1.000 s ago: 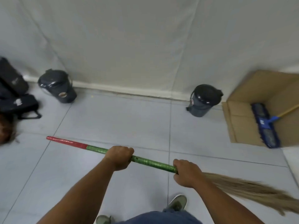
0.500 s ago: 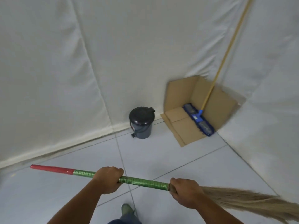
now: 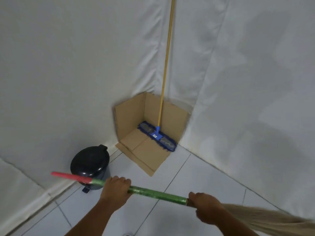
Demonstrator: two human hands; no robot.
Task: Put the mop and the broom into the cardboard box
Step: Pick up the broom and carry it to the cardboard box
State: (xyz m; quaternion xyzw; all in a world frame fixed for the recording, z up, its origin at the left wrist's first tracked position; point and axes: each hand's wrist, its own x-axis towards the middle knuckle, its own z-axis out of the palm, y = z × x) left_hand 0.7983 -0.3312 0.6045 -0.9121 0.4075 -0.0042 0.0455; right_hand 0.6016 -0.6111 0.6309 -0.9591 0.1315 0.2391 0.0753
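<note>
Broom [image 3: 153, 195] lies across your front — your left hand [image 3: 115, 189] and right hand [image 3: 207, 209] both clenched around its green handle. The mop [image 3: 157, 137] already stands in the cardboard box [image 3: 131, 114] in the corner — near a black bin [image 3: 89, 165].

White tiled floor [image 3: 196, 181]; on it, corner cardboard box [image 3: 131, 116] and, nearby, black pedal bin [image 3: 90, 162].

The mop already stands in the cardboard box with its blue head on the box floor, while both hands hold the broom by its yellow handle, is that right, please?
Not quite: the broom handle is green with a red end, as the head view shows; the yellow handle belongs to the mop. The rest holds: the mop stands in the cardboard box, and the left hand and right hand hold the broom.
</note>
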